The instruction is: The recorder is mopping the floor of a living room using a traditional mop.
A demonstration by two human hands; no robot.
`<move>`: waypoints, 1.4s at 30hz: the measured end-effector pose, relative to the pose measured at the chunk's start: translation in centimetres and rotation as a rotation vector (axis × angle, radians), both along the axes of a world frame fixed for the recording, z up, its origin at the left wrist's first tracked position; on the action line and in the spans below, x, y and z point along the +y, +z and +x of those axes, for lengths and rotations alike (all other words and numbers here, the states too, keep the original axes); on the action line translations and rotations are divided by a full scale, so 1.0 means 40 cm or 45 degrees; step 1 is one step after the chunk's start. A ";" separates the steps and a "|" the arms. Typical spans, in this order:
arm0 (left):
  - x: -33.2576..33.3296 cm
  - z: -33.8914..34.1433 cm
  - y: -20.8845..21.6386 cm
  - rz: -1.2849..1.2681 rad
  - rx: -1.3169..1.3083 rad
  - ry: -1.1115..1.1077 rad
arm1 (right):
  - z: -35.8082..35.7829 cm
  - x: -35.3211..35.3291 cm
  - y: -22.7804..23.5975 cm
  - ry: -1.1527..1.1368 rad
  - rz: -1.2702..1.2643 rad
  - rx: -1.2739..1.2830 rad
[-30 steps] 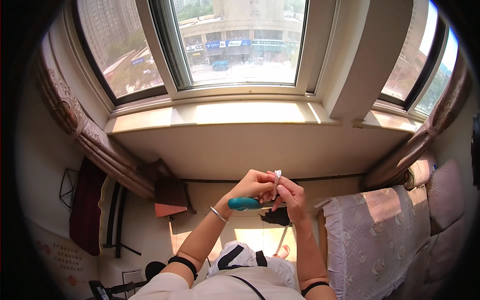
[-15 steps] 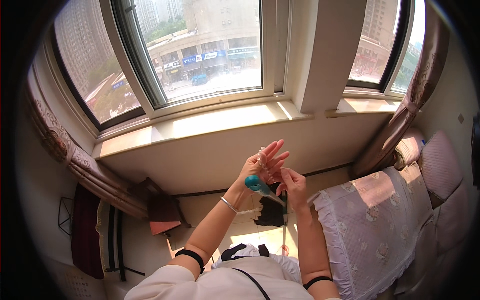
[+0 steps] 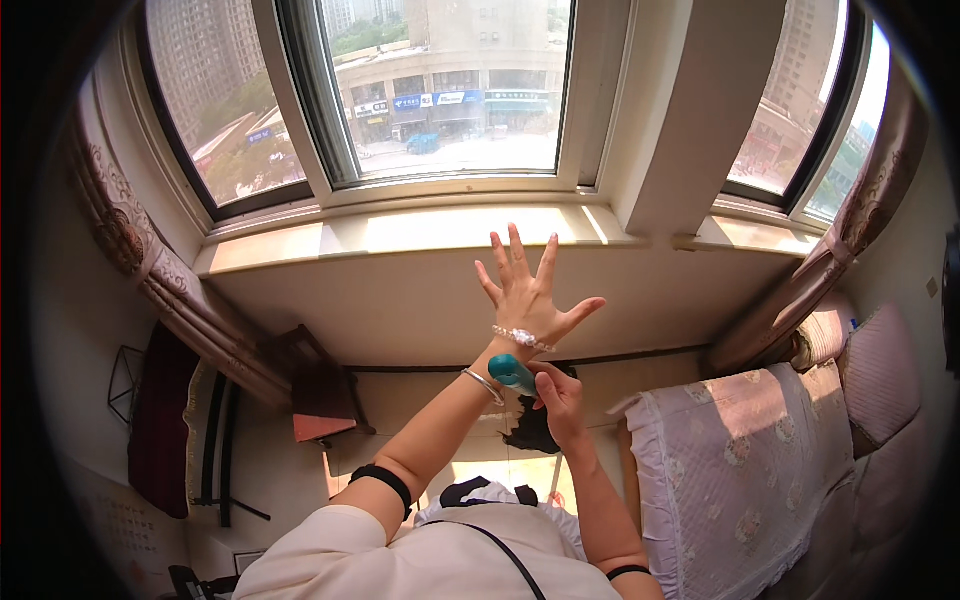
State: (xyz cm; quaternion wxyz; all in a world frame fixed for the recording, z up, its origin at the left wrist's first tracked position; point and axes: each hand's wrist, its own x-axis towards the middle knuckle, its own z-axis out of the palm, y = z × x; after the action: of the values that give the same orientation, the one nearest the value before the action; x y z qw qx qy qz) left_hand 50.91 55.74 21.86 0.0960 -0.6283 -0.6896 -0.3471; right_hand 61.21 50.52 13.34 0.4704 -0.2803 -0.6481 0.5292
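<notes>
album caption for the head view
Beaded bracelet and silver bangle on the left wrist, a teal handle beside the right grip.

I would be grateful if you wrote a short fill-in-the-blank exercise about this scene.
1. The left hand has its fingers ____ apart.
2. The beaded bracelet lies ____ to the left fingertips than the silver bangle.
3. The right hand, beside the teal handle, appears ____ from the windowsill than the left hand.
4. The dark-red cloth is on the picture's ____ side, opposite the floral bedspread.

Missing words: spread; closer; farther; left.
</notes>
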 end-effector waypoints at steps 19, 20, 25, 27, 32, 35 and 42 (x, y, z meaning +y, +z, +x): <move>0.046 -0.050 -0.072 -0.896 0.070 -0.406 | -0.028 -0.026 -0.006 -0.076 0.016 0.004; 0.048 -0.050 -0.076 -0.901 0.070 -0.404 | -0.031 -0.029 0.004 -0.074 0.012 0.005; 0.039 -0.013 -0.116 -0.364 0.697 -0.595 | -0.022 -0.035 0.089 -0.672 0.394 -0.036; 0.023 0.011 -0.112 -0.332 0.700 -0.667 | -0.007 -0.039 0.120 -0.586 0.469 -0.033; 0.001 0.032 -0.080 -0.417 0.710 -0.638 | 0.010 -0.067 0.145 -0.500 0.740 -0.135; -0.007 0.031 -0.080 -0.279 0.669 -0.662 | 0.019 -0.065 0.149 -0.773 0.607 -0.027; -0.002 0.040 -0.087 -0.405 0.668 -0.589 | 0.055 -0.052 0.135 -0.578 0.611 -0.142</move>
State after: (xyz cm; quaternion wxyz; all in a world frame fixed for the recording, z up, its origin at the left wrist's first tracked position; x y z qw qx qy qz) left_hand 52.51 55.65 18.39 0.0896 -0.8419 -0.5268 -0.0756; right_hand 63.40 48.42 18.72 0.5926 -0.3274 -0.7001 0.2269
